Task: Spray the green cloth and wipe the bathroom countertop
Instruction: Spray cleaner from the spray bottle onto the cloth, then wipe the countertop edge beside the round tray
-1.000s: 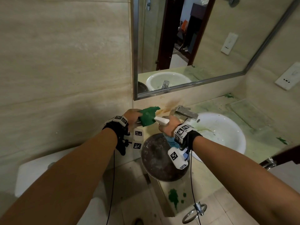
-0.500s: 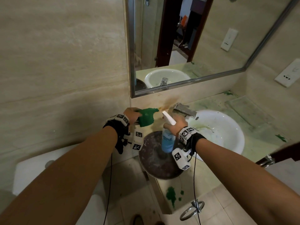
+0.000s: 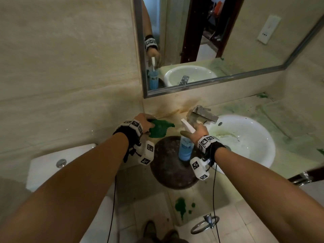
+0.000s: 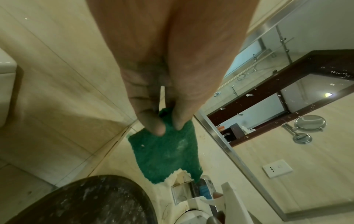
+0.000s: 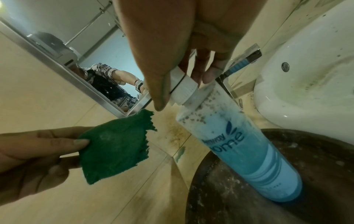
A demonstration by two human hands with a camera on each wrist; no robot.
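Observation:
My left hand (image 3: pixel 145 122) pinches the ragged green cloth (image 3: pixel 158 129) between thumb and fingers, near the wall corner above the counter's left end. In the left wrist view the cloth (image 4: pixel 166 151) hangs from those fingertips. A blue spray bottle (image 3: pixel 185 149) with a white head stands upright on a dark round tray (image 3: pixel 168 165). My right hand (image 3: pixel 196 132) is on top of it. The right wrist view shows thumb and fingers around the white collar of the bottle (image 5: pixel 239 144), with the cloth (image 5: pixel 114 145) held to its left.
The stained pale countertop (image 3: pixel 289 120) carries a white basin (image 3: pixel 245 137) with a steel faucet (image 3: pixel 203 114) right of the bottle. A mirror (image 3: pixel 228 41) hangs behind. A toilet tank (image 3: pixel 52 165) is lower left. A towel ring (image 3: pixel 205 223) sits on the counter's front face.
The bottle, tilted with its nozzle at the cloth a second ago, has come down and now stands upright on the dark tray. The cloth has shifted slightly down and left.

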